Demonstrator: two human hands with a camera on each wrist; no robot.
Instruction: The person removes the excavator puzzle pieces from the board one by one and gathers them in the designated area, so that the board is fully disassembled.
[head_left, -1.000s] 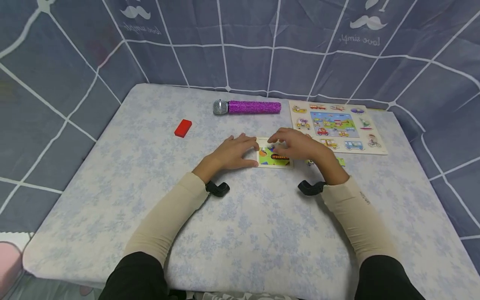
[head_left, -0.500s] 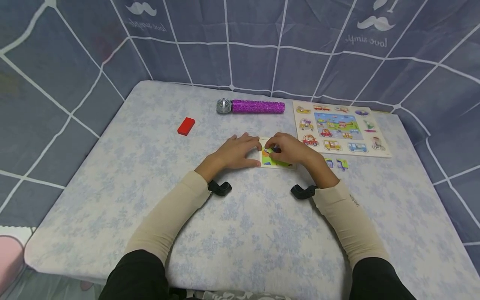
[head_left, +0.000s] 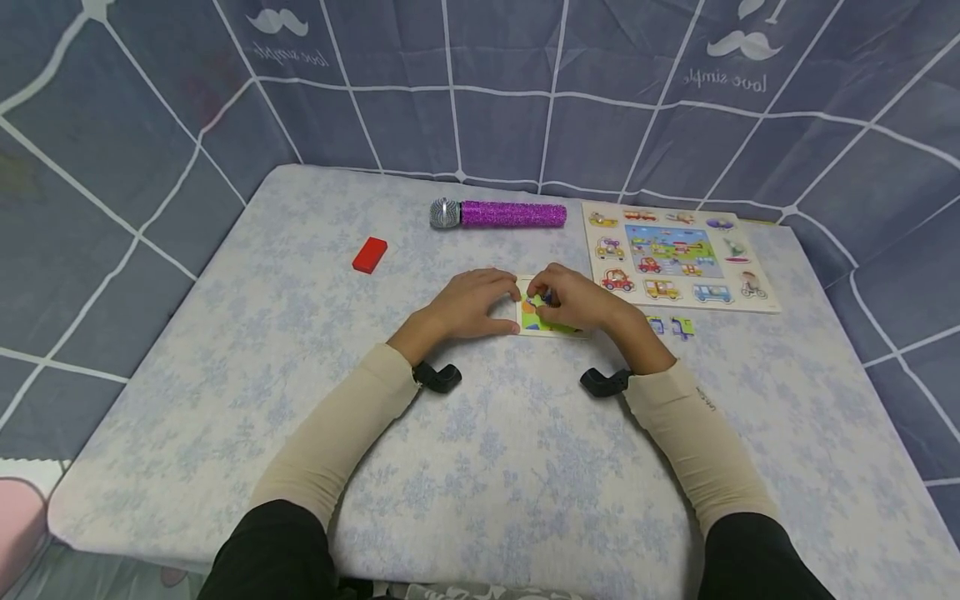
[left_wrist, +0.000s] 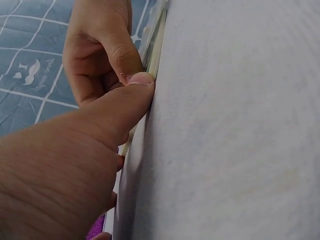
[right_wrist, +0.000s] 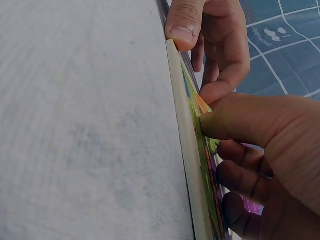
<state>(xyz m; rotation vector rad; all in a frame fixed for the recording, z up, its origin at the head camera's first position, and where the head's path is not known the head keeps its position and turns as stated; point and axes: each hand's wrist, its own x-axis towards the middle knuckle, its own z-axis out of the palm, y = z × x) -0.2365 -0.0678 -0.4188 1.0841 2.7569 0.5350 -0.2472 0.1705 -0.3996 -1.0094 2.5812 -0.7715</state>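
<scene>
A small wooden jigsaw board [head_left: 528,285] with a green picture lies flat in the middle of the table. My left hand [head_left: 471,305] holds its left side, the thumb at the near corner and fingers at the far corner. My right hand [head_left: 576,300] is over the board and pinches a puzzle piece [right_wrist: 214,146] between thumb and fingers; most of that piece is hidden. In the right wrist view the board's pale edge [right_wrist: 184,135] runs beneath the right thumb. Two loose puzzle pieces [head_left: 681,327] lie right of the right wrist.
Behind the right hand lies a larger wooden vehicle puzzle [head_left: 738,292]. A glittery purple microphone [head_left: 513,214] rests at the back of the table. A red block [head_left: 370,255] sits to the left. Grey-blue checked curtain [head_left: 495,125] hangs behind the patterned tablecloth [head_left: 480,467].
My right hand has moved left and down onto the board, its fingers closing on a piece there. The loose pieces have come into fuller view. The left hand stays at the board's side.
</scene>
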